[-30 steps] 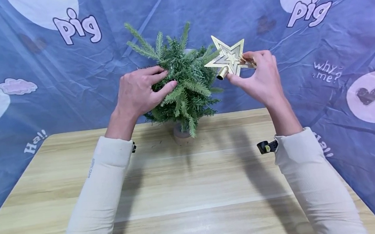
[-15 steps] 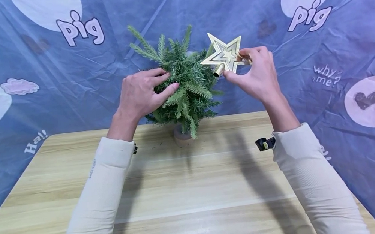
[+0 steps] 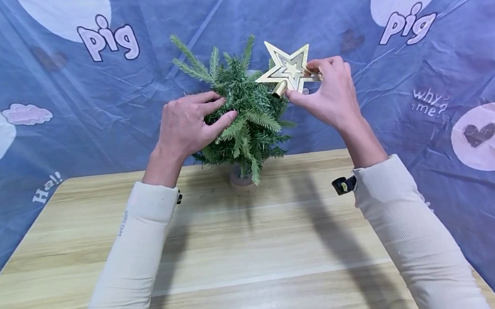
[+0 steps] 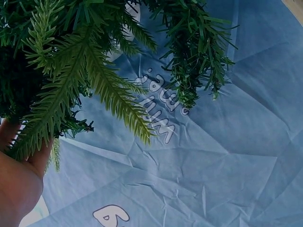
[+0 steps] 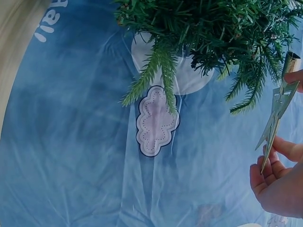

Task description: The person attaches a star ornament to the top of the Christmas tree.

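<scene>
I see the gold star (image 3: 291, 69) aloft at the tree's (image 3: 246, 100) upper right, pinched between the right hand's (image 3: 332, 93) thumb and fingers. The left hand (image 3: 185, 121) has thumb and fingers apart among branches; whether they grip, I can't tell. Wooden table (image 3: 256, 243) below, blue cloth (image 3: 221, 22) behind.

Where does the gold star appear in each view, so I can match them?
Head: the gold star is above and right of centre, held by the right hand.
Left wrist: not in it.
Right wrist: the gold star is near the right edge, almost edge-on.
Shared landmark: the green tree, visible in all three.
</scene>
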`<state>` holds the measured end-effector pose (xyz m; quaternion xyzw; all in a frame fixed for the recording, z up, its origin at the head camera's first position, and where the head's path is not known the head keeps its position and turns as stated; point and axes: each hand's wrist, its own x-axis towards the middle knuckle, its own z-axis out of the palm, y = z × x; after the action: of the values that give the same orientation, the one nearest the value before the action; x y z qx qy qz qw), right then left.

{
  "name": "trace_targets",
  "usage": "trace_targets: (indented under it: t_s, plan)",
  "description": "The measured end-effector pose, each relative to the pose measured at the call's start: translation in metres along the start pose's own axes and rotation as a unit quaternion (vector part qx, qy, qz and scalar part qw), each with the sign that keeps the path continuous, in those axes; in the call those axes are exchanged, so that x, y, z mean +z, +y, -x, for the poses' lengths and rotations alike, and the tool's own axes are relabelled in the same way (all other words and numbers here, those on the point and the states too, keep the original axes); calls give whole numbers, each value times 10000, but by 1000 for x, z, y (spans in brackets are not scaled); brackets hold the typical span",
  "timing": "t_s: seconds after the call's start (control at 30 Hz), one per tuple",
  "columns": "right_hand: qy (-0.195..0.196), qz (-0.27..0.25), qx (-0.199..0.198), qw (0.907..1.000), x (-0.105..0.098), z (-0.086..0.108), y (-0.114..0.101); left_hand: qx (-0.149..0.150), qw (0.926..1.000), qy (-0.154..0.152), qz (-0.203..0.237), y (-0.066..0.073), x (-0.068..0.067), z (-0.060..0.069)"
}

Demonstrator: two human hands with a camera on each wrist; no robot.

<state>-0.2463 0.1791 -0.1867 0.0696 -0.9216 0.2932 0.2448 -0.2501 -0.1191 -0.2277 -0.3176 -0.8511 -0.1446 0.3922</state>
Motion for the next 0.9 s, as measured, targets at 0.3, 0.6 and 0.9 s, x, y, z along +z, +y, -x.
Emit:
trace_targets:
  t_s: [0.3, 0.6, 0.9]
  plan:
    - [-35, 12, 48, 10000, 7, -9, -7, 17, 10000, -7, -14, 1, 2, 2]
    - [35, 26, 47, 10000, 9, -17, -15, 1, 10000, 21, -8, 0, 1, 0]
    - [-93, 120, 215, 9997, 13, -25, -21, -5, 10000, 5, -27, 1, 0, 1]
